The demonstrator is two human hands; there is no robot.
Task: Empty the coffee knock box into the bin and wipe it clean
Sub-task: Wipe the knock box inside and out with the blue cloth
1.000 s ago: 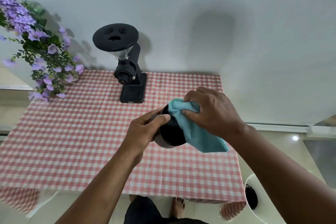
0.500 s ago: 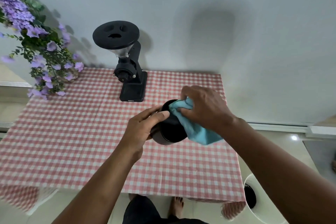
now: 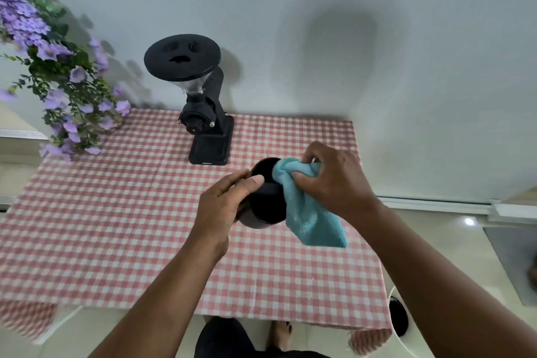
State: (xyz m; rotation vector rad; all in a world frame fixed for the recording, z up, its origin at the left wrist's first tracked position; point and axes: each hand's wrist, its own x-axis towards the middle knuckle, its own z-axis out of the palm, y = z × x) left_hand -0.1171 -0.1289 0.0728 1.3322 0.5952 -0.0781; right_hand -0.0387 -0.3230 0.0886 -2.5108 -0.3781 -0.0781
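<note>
Behind the blue cloth (image 3: 308,212), knock box (image 3: 266,203) rim half hidden

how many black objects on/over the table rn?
2. The coffee grinder stands at the table's far edge by the wall. The knock box is held over the table's right half by the left hand, with the right hand pressing the blue cloth against it.

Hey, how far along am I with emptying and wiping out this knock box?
Emptying looks done: the knock box shows a dark, bare inside, though I can't see to its bottom. Wiping is in hand: your left hand holds it tilted above the table, and your right hand presses the blue cloth over its rim. Left: finish wiping, then set it down.
</note>
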